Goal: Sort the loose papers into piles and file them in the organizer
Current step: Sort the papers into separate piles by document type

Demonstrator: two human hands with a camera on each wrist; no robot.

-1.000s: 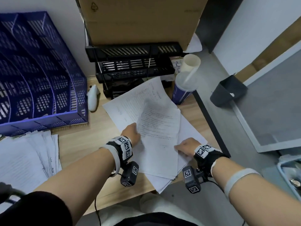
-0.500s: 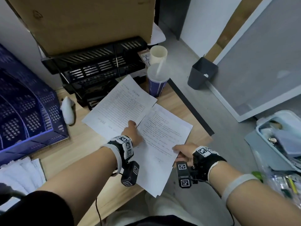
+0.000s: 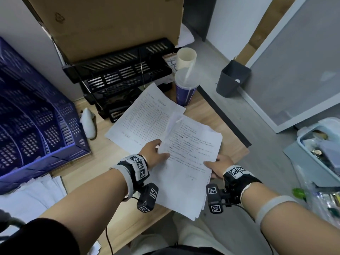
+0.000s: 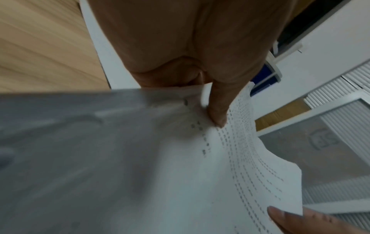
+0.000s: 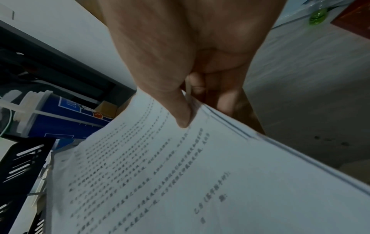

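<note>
- Both hands pinch one stack of printed pages (image 3: pixel 191 162) at table centre: left hand (image 3: pixel 153 153) at 9 o'clock, right hand (image 3: pixel 218 167) at 3.
- A form sheet (image 3: pixel 139 122) lies at 11 o'clock.
- Black tray organizer (image 3: pixel 117 74) at 12 o'clock; filing looks unfinished.

A cardboard box (image 3: pixel 114 24) stood at the back of the wooden surface (image 3: pixel 211 115). A blue lidded cup (image 3: pixel 184 89) with a straw stood near the surface's right edge, a cream cup (image 3: pixel 186 57) just behind it. A white mouse (image 3: pixel 88 124) lay further left. On the floor sat a dark bin (image 3: pixel 232 78) and a pale crate (image 3: pixel 320 144) of clutter.
</note>
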